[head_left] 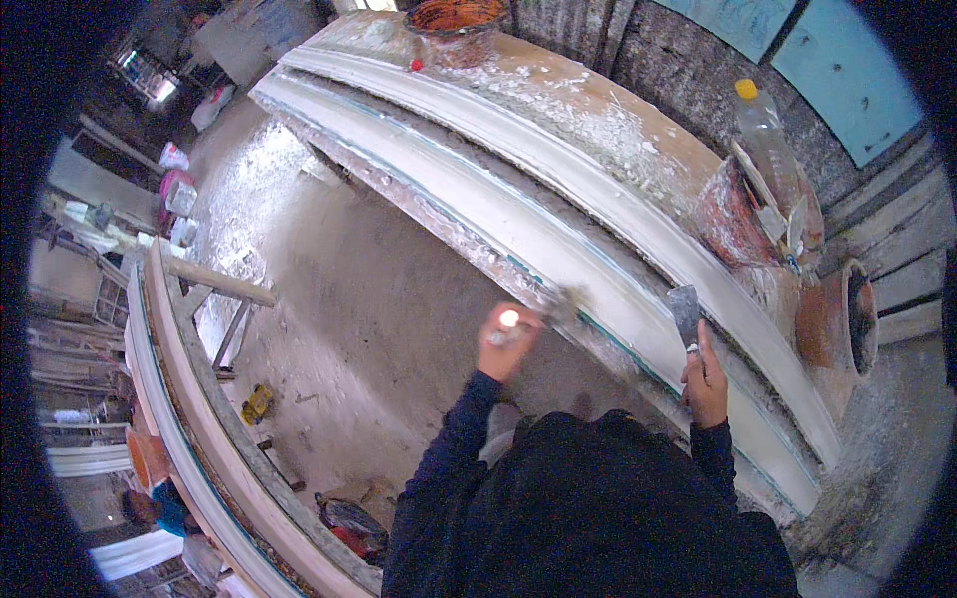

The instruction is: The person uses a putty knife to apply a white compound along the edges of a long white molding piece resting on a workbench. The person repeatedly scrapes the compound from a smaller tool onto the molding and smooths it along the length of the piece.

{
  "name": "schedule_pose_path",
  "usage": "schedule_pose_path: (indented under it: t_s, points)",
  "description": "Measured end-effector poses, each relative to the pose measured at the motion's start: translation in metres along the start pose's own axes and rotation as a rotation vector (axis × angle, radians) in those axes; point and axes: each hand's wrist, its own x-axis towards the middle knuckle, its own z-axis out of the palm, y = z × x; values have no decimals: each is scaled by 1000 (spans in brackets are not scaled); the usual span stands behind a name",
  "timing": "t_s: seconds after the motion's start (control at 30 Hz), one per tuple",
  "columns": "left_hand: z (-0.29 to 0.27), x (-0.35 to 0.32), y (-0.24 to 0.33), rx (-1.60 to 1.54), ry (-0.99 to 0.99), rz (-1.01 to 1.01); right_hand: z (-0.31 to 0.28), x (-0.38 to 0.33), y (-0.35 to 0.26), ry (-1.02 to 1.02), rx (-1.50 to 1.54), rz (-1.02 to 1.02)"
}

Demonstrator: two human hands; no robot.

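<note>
My left hand (506, 344) is closed round a motion-blurred tool that looks like a brush (566, 303). Its grey-brown end is at the near edge of a long white plaster moulding (498, 214). A small bright spot shows on the hand. To the right, my right hand (706, 384) grips a putty knife (685, 311), its flat grey blade pointing up and away, the index finger stretched along it. That blade is over the dark gap between the near moulding and a second long white moulding (638, 194); whether it touches either cannot be told.
Behind the mouldings, the wooden bench (638, 95) carries white crumbs, an orange tub (454, 20) and a plaster-smeared bucket (738, 214) beside a yellow-capped bottle (763, 130). An orange pot (837, 314) lies at right. Another bench with long mouldings (189, 399) stands at left.
</note>
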Motion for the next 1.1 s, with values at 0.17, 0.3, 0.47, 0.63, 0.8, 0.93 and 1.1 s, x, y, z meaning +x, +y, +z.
schedule_pose_path:
  t_s: [0.17, 0.3, 0.47, 0.63, 0.8, 0.93, 1.1]
  points:
    - [-79, 48, 41, 984, 316, 538, 6, -13, 1, -130, -226, -4]
    - [-81, 50, 65, 807, 453, 572, 23, -22, -13, -371, -391, 41]
    - [-74, 11, 53, 551, 517, 393, 55, -14, 20, -343, -406, -169]
    - [-65, -29, 34, 662, 479, 323, 92, 8, -11, -313, -550, -190]
    - [-69, -55, 30, 526, 516, 193, 140, 47, -24, -309, -570, -296]
    - [-78, -71, 38, 533, 570, 211, 133, 54, -57, -468, -566, -133]
    - [-86, -87, 40, 538, 611, 174, 95, 40, -36, -452, -707, -142]
